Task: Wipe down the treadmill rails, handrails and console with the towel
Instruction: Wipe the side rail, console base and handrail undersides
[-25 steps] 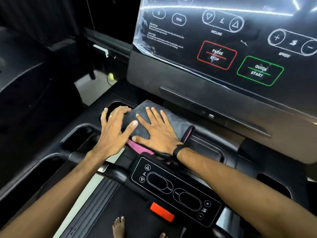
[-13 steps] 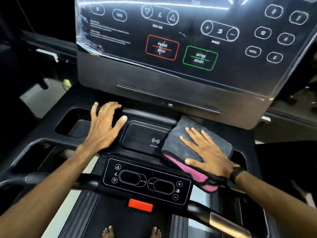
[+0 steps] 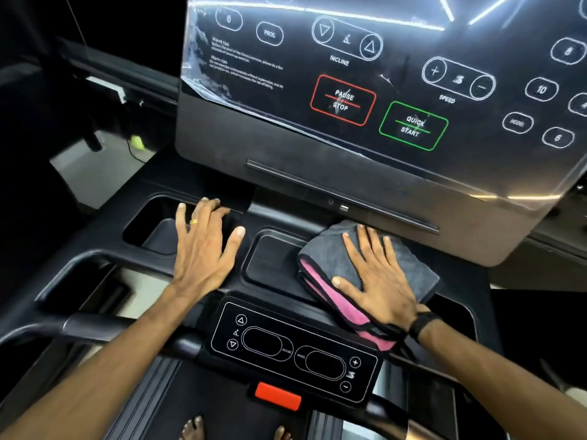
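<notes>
We record the towel (image 3: 359, 258) as soft napped cloth, grey outside, pink inside. The console panel (image 3: 397, 74) looks glossy under a wrinkled clear plastic film (image 3: 203, 74) that reflects the lights. The tray deck (image 3: 279, 265) is matt black plastic, faintly textured. The handrail (image 3: 95, 325) reads as smooth satin. The red clip (image 3: 278, 396) is glossy plastic.

1. Gym / workout room, prob. indoor: view is filled by a treadmill console (image 3: 365, 90) w/ touch keys marked INCLINE, SPEED, PAUSE STOP, QUICK START.
2. Below it, a tray deck w/ cup wells (image 3: 152, 227), a small control panel (image 3: 295, 350) and a red stop tab (image 3: 278, 396).
3. Running belt (image 3: 228, 404) underfoot, bare toes on it.
4. Dark handrail (image 3: 95, 325) at left.
5. Pale floor (image 3: 104, 173) beyond; surroundings dim, ceiling strip lights reflect in the glass.
</notes>
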### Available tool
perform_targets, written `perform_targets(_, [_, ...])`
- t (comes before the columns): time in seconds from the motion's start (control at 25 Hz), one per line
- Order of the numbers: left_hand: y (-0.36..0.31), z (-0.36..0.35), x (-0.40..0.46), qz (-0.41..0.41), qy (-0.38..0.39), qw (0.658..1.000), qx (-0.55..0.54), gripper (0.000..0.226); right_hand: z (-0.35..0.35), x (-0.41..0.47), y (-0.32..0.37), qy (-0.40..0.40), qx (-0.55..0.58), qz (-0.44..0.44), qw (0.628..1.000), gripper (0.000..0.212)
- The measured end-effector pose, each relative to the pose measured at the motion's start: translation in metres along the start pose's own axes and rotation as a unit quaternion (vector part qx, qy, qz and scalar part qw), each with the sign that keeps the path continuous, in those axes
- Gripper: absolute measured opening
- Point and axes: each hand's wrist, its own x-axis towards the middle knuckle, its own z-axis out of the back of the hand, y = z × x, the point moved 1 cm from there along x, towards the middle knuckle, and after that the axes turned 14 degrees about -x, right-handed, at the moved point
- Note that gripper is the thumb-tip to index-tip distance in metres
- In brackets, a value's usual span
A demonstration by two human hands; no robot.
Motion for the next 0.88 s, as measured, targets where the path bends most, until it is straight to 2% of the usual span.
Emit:
perform_targets(0.2, [-0.003,0.000,-0.002,-0.002,0.004,1.000,0.007,0.064,0.016,0.052,0.013,-0.012,-0.033,0.131,0.991,0.088])
perform_targets(0.52, [-0.001,-0.001,0.002,0.001,0.010,1.000,-0.001,0.073,0.029,0.127,0.082,-0.069,-0.034,0.234,0.969,0.090])
perform_targets(0.68, [0.000,0.003,0.000,0.002,0.005,1.000,-0.027,0.074,0.034,0.134,0.102,-0.083,-0.040,0.238,0.967,0.086])
perform_targets(0.88, [0.000,0.006,-0.002,-0.028,0.040,0.999,-0.005,0.064,0.018,0.089,0.077,-0.067,-0.023,0.213,0.974,0.082])
